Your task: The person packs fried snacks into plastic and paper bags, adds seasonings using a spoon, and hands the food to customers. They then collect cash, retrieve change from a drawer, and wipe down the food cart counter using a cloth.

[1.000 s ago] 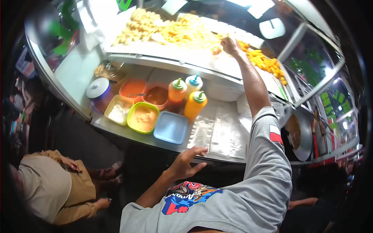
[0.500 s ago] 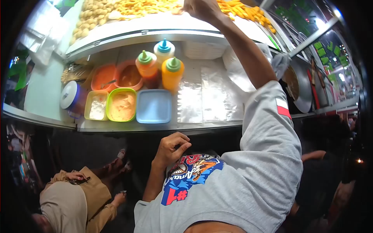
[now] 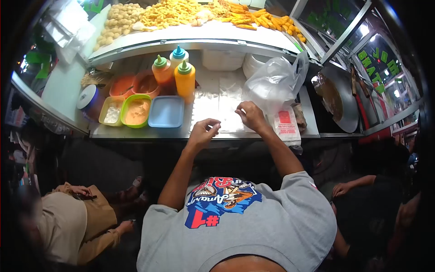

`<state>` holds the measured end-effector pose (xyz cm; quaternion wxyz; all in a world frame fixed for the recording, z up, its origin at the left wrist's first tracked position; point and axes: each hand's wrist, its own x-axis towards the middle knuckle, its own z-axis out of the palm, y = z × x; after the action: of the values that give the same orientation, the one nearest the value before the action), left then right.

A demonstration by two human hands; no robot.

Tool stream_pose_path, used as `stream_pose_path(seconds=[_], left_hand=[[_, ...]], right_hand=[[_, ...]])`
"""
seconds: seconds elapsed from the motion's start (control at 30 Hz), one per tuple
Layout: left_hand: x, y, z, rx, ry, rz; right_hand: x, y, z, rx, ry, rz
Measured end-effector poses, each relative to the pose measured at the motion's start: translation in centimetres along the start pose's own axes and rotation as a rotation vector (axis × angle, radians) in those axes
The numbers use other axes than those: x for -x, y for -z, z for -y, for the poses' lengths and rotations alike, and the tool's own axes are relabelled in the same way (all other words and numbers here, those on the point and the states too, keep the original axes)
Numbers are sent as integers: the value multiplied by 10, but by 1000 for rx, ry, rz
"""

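Clear plastic bags [image 3: 230, 90] | flat on counter [image 3: 207, 78], long axis front-to-back | right hand [image 3: 253, 117] nearer, left hand [image 3: 202, 133] by near edge | fingers curled; I cannot tell whether either grips

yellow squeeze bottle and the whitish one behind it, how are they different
The yellow bottle has a green cap; the whitish bottle has a blue cap. The yellow bottle stands nearer the camera, while the whitish bottle is partly hidden behind. Both stand upright.
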<state>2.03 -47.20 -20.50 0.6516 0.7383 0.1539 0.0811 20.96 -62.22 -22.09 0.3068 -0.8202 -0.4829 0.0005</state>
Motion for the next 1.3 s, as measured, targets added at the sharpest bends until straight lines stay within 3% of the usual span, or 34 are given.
stream_pose_path(seconds=[0.13, 0.17, 0.3, 0.4, 0.43, 0.47, 0.53, 0.63, 0.73, 0.87, 0.9, 1.0, 1.07, 1.13, 1.27, 1.3], left_hand=[[-11, -4, -6, 55, 11, -77], [-11, -5, -6, 67, 24, -100], [-12, -8, -4, 128, 63, -120], [-21, 0, 0, 140, 61, -110], [-28, -1, -3, 125, 84, -121], [-35, -1, -6, 111, 109, -127], [-54, 3, 5, 271, 120, -58], [-71, 1, 7, 583, -3, -2], [-53, -3, -37, 666, -93, 166], [-34, -11, -43, 613, -112, 90], [-28, -16, -47, 622, -132, -52], [-14, 0, -41, 370, -195, -199], [-4, 11, -33, 517, -196, -411], [8, 24, -34, 413, -297, -610], [32, 40, -19, 200, -228, -737], [34, 39, -20, 207, -215, -734]], right_hand=[[20, -11, 0, 401, 57, 65], [23, -14, -8, 247, 93, -12], [17, -23, -25, 253, 136, -38], [-6, -7, -6, -567, -237, -256], [-13, 11, -1, -864, -325, -190], [-23, 18, -1, -1036, -195, -221], [-24, 63, 34, -1328, -311, -80], [-24, 90, 60, -1339, -319, 44], [-20, 79, 49, -1396, -312, 177], [-19, 57, 26, -1400, -172, 215], [-12, 67, 32, -1515, -196, 256], [-9, 63, 29, -1350, -146, 181], [-5, 74, 23, -1320, -309, 27], [-6, 94, 40, -1394, -218, -391], [-58, 106, 65, -908, 167, -1118], [-68, 96, 54, -507, 267, -1076]])
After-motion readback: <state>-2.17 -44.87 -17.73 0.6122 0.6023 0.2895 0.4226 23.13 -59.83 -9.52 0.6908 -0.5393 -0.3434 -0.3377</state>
